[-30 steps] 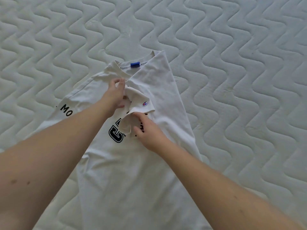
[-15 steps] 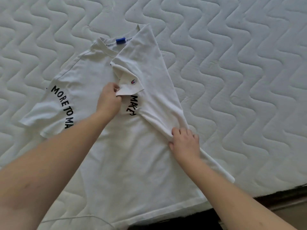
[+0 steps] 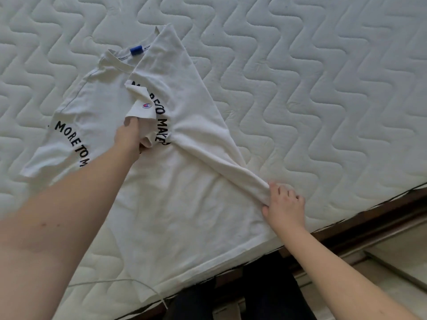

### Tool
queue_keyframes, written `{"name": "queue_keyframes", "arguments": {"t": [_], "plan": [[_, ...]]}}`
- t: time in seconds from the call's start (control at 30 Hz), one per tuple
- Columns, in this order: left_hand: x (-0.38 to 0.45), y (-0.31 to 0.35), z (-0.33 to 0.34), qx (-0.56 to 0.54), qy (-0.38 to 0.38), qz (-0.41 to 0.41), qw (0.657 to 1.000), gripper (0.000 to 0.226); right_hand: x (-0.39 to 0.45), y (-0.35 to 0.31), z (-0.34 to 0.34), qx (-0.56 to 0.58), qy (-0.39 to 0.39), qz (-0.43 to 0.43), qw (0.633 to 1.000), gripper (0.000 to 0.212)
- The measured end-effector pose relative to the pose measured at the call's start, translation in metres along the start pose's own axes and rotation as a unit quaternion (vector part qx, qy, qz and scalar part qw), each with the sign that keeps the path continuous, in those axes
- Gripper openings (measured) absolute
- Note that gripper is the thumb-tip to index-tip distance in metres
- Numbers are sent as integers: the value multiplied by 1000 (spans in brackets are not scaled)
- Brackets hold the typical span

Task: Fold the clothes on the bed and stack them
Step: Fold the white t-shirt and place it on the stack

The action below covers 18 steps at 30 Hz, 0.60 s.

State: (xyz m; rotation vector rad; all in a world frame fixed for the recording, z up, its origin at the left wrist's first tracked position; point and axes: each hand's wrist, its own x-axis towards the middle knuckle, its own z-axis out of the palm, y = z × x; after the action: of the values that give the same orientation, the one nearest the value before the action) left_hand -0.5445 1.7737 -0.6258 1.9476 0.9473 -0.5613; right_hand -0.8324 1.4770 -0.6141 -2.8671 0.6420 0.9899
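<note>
A white T-shirt [image 3: 184, 215] with black lettering lies on the quilted mattress [image 3: 323, 77], collar away from me. Its right side is folded inward along a diagonal crease. My left hand [image 3: 128, 137] grips the folded-in sleeve [image 3: 141, 107], which bears a small red and blue logo, near the shirt's middle. My right hand [image 3: 285, 204] pinches the folded side edge low on the right, close to the mattress edge. The other sleeve [image 3: 57, 146] lies flat at the left.
The mattress's front edge [image 3: 346, 218] runs diagonally across the lower right, with a dark bed frame and pale floor beyond. A thin white cord [image 3: 111, 281] lies along the shirt's hem at the bottom left.
My right hand has slid down the folded edge toward the hem and the mattress edge. My left hand keeps hold of the sleeve. More of the lettering now shows.
</note>
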Motion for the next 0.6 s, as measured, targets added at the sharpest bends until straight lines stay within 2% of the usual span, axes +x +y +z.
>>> {"name": "queue_keyframes", "arguments": {"t": [0.07,0.13,0.2,0.4,0.5,0.6], "plan": [[-11,-15,9,-42,-45,5,998,26,-15,3,7,23,8,4,1000,71],[-17,-20,10,-40,-61,30,997,6,-30,6,13,44,34,5,998,71],[-16,-19,6,-50,-64,32,996,12,-41,8,18,47,45,11,998,73],[-16,4,-8,-217,-112,0,970,29,-43,13,18,32,52,24,998,76],[-15,9,-12,-208,-135,13,969,22,-33,15,17,25,62,19,998,79],[-10,12,-14,-196,-150,25,969,21,-28,14,17,52,88,25,994,67]]}}
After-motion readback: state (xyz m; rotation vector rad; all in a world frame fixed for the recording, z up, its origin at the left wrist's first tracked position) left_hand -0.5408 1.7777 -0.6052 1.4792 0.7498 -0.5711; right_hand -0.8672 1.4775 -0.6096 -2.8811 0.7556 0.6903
